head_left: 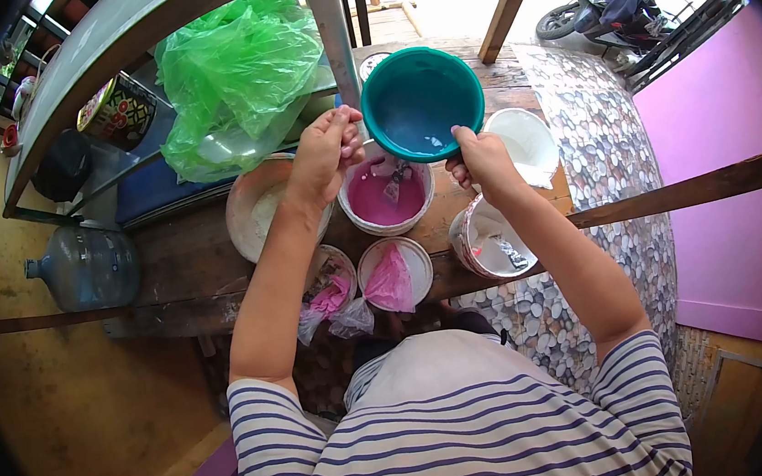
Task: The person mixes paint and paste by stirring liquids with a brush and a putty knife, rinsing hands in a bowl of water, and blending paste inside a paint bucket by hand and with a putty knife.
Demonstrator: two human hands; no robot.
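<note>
Bowl (419, 104), likely light, slippery plastic, best gripped by its rim, is beyond the bench's (183, 262) near edge. Right hand (488, 165) grips the rim; left hand (326, 159) curls nearby.

From the middle tub (362, 205) on the table (186, 257), a basin (244, 216) sits at nine o'clock, with a water jug (95, 267) beyond it. A plastic bag (242, 77) lies toward eleven, a can (119, 114) at ten. The raised bowl (423, 105) is at one, a motorbike (611, 5) farther off at two. A shallow container (518, 138) rests near three, an open bucket (485, 226) at four, a round container (418, 267) at six and a small pot (337, 259) at seven.
</note>
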